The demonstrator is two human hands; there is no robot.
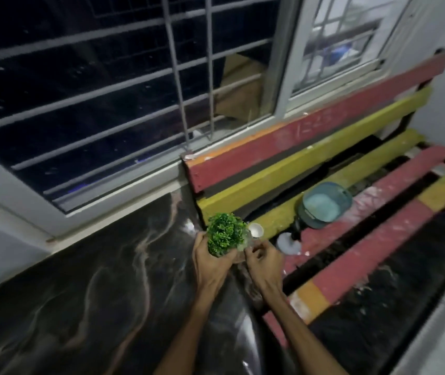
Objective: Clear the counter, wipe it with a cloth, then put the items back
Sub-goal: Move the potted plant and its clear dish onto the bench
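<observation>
Left hand (210, 262) has its grip wrapped around the small green plant (225, 234), fingers under the foliage where the pot must be; the pot itself is hidden. Right hand (263, 262) has a narrow pinch at something clear and shiny just beside the plant's right edge. Too blurred to name; could be a wrapper or a small glass. Can't tell if it carries weight.

Plant sits over the right end of the dark marble table (80, 280), right at the seam with the painted slatted bench (365, 212). The visible table surface is bare, so my read is either the last item going off or the 1st coming back. Can't tell which from this.

Already on the bench: teal bowl (325, 203), a small white cap (256, 230), a pale round disc (289, 243).

Doing this step well:
1. Keep the plant upright, weight in the left palm and not on the leaves.
2. Slats have gaps. If it goes to the bench, put the base fully on 1 slat, not bridging 2.
3. Stay clear of the white cap; it's near the plant and easy to knock into a gap.
4. Table edge is glossy, probably slick. If it goes there, set it well in from the seam.
5. Release the left grip only once the base is flat.
</observation>
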